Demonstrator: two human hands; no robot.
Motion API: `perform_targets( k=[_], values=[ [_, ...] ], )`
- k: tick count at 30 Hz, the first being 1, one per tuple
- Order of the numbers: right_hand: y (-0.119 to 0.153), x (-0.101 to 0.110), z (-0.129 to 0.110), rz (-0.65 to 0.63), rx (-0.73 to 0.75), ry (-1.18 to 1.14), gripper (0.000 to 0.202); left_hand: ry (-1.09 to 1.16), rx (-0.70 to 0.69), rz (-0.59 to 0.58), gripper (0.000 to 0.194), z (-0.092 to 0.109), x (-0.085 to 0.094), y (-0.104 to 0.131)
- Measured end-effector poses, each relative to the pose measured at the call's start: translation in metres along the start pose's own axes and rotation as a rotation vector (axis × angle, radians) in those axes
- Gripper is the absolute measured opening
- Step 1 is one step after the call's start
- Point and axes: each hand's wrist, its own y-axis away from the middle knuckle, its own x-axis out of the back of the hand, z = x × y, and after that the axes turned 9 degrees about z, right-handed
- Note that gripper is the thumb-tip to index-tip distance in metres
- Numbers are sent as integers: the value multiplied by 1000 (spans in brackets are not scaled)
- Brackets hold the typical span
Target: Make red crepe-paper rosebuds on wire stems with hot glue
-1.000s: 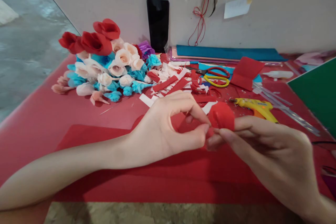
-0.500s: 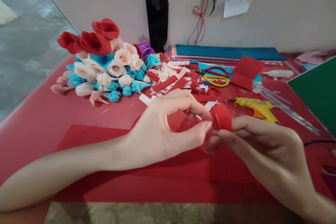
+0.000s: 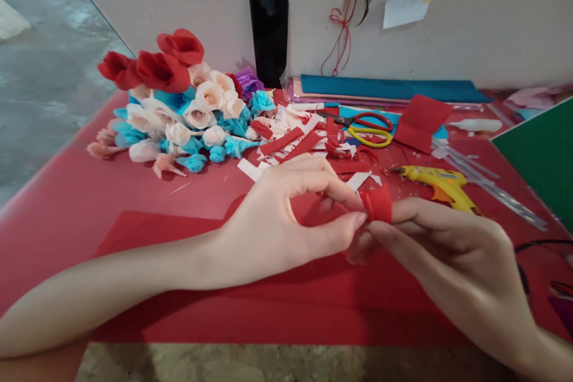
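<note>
A small rolled piece of red paper (image 3: 378, 204) is held between both hands above the front of the table. My left hand (image 3: 290, 227) pinches its left side with thumb and forefinger, the other fingers curled behind. From the right, my right hand (image 3: 461, 262) grips the same piece between thumb and fingers. Its lower part is hidden by the fingertips. Beneath the hands lies a large red sheet (image 3: 313, 304). Beyond them are red and white paper scraps (image 3: 295, 137).
Paper flowers (image 3: 179, 101) are heaped at the back left. Scissors (image 3: 369, 131), a yellow glue gun (image 3: 439, 185), clear sticks (image 3: 496, 191) and a folded red paper (image 3: 421, 122) lie at the right. A black phone (image 3: 269, 39) leans on the wall.
Both hands have shifted very slightly around the red piece, and it is turned a little between the fingertips. The left thumb tip has moved slightly right.
</note>
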Motion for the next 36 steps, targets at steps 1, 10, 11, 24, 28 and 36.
perform_targets(
  k=[1, 10, 11, 24, 28, 36],
  values=[
    [0, -1, 0, 4, 6, 9, 15, -1, -3, 3, 3, 0, 0, 0],
    [3, -1, 4, 99, 149, 219, 12, -22, -21, 21, 1, -2, -1, -1],
    [3, -1, 5, 103, 173, 251, 12, -27, -20, 24, 1, -2, -1, -1],
    [7, -4, 6, 166, 289, 408, 16, 31, 127, -27, 12, -1, 0, 0],
    [7, -4, 7, 151, 261, 363, 14, 65, 149, -44, 11, 0, 1, 2],
    [4, 3, 8, 164, 83, 161, 11, 41, 121, -18, 11, 1, 1, -1]
  ],
)
